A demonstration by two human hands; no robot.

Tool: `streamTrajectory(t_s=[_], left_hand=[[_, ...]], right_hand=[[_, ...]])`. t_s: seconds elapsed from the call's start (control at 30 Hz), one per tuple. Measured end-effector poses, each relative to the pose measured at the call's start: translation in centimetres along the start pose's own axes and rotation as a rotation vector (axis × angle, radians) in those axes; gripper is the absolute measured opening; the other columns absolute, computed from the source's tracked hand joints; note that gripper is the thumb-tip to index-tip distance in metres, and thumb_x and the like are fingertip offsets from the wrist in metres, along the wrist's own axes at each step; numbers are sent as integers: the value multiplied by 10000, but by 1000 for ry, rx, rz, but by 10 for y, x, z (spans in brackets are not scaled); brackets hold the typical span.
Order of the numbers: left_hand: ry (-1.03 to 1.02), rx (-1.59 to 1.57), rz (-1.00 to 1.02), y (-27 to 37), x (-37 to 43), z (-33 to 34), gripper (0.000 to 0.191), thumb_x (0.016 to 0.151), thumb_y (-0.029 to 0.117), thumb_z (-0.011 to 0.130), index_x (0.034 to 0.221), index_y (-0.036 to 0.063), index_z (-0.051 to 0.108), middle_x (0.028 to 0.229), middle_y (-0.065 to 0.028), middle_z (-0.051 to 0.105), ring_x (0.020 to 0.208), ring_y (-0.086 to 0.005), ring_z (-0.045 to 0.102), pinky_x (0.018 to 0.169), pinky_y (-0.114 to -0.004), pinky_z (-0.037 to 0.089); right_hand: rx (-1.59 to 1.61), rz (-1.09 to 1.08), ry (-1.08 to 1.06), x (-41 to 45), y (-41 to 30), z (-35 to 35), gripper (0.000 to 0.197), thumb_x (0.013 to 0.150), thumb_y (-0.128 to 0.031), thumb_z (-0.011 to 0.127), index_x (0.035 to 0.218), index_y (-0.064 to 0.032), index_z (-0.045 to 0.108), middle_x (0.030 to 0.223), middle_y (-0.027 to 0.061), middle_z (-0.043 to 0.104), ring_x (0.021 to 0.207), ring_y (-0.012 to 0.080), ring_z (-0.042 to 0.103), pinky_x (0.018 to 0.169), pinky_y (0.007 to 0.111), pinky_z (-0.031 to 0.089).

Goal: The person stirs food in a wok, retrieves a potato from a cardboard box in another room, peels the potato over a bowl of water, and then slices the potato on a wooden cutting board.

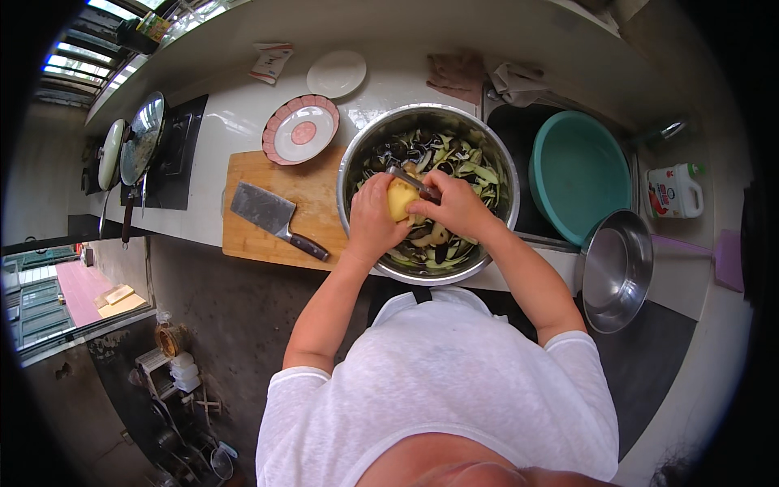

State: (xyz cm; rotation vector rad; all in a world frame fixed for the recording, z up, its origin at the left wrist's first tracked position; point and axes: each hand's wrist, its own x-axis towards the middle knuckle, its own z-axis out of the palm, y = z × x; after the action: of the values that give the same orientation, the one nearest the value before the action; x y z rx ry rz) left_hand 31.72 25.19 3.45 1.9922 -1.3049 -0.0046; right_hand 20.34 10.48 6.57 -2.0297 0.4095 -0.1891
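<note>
My left hand [376,216] grips a peeled-looking yellow potato [400,199] over a large stainless steel basin [510,201]. In my right hand [456,204] is a vegetable peeler [420,185], its head against the upper part of the potato. My right thumb also touches the potato's side. Below both hands the basin holds many green and dark vegetable peelings [481,171], with some brownish potato peel [435,236] among them. Part of the potato is hidden by my left fingers.
Left of the basin, a cleaver [268,213] lies on a wooden cutting board [243,167]. A pink-rimmed plate [302,131] overlaps the board's back edge. At right, a teal plastic basin [584,176] stands in the sink [511,134], beside a steel bowl [616,268]. Pans [143,140] sit far left.
</note>
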Motion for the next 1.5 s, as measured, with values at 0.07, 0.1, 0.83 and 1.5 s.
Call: streamTrajectory(t_s=[0.07, 0.1, 0.83, 1.5], left_hand=[[24, 14, 6, 4, 3, -1, 684, 576, 114, 696, 1194, 15, 420, 1117, -193, 502, 1036, -360, 494, 880, -419, 398], [-12, -91, -125, 5, 4, -4, 677, 589, 106, 687, 1202, 15, 417, 1121, -186, 510, 1028, -345, 509, 872, -407, 413], [-145, -1876, -990, 1, -14, -3, 526, 929, 492, 319, 1205, 69, 463, 1014, -135, 592, 838, -282, 616, 632, -413, 542], [-34, -1948, -1094, -8, -12, 4, 463, 854, 412, 486, 1170, 75, 496, 996, -122, 600, 821, -270, 616, 610, -407, 547]], right_hand=[[156, 117, 38, 6, 21, -4, 346, 754, -310, 685, 877, -13, 558, 708, 118, 594, 628, 226, 570, 596, 312, 446], [111, 196, 61, 9, 28, -13, 355, 773, -305, 671, 928, -12, 545, 747, 135, 609, 677, 249, 592, 625, 329, 457], [-428, -249, 89, 14, 33, 2, 295, 872, -369, 501, 766, -105, 580, 704, 95, 601, 664, 311, 592, 573, 416, 465], [-369, -100, 25, 12, 25, 16, 318, 884, -382, 463, 780, -104, 578, 731, 102, 603, 686, 319, 590, 596, 425, 466]])
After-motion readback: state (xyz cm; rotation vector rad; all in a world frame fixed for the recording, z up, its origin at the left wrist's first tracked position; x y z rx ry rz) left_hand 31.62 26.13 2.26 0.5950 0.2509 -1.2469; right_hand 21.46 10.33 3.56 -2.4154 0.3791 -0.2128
